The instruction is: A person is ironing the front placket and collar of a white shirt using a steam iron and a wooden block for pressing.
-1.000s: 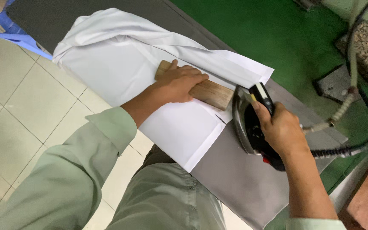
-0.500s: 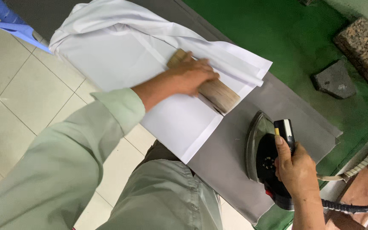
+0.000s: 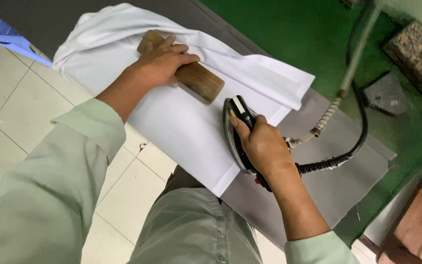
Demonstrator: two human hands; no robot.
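Grey padded worktop (image 3: 348, 161) stands over pale floor tiles and a green floor. On it lies a white folded cloth (image 3: 181, 122). The left hand (image 3: 159, 63) presses flat, fingers spread, on a long brown wooden block (image 3: 199, 80) that points toward the black steam iron (image 3: 238, 132). The right hand (image 3: 262, 146) has its fingers closed round the iron's handle, just beside the block's near end.

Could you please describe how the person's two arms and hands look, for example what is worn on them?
Both hands, the left hand and the right hand, are bare: no gloves, rings or watch are visible. Each arm wears a pale green sleeve. The left sleeve is loose, with a folded cuff ending below the elbow, so the forearm is uncovered. Only the cuff of the right sleeve shows at the picture's bottom edge.
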